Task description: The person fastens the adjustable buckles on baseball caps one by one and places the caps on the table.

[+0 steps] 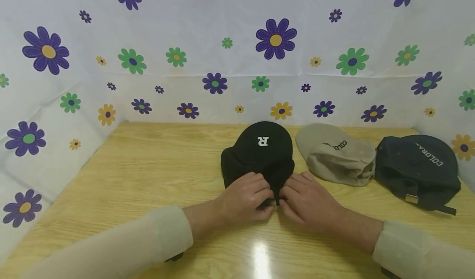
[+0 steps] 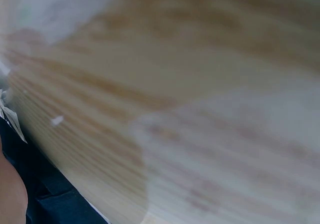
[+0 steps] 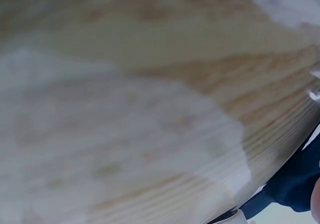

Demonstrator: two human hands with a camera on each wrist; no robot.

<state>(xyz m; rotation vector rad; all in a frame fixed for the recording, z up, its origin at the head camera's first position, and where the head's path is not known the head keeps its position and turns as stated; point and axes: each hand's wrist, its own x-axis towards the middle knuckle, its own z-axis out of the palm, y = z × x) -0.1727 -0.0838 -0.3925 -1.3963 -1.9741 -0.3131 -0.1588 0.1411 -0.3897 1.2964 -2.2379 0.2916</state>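
A black baseball cap [image 1: 265,151] with a white letter R lies on the wooden table in the head view, its back edge toward me. My left hand [image 1: 246,196] grips that near edge with curled fingers. Close beside it, my right hand [image 1: 311,200] pinches the other side of the edge, by the strap. The fingertips nearly meet and partly hide the strap. In the left wrist view, dark fabric [image 2: 55,199] shows at the lower left corner beside a bit of skin. Similar dark fabric [image 3: 295,186] appears at the lower right of the right wrist view.
Right of the black cap lies a beige cap [image 1: 334,151] with dark lettering. Farther right, touching it, is a navy cap [image 1: 415,172] with a metal buckle and loose strap. A white flowered cloth [image 1: 237,64] stands behind and beside the table [image 1: 167,159].
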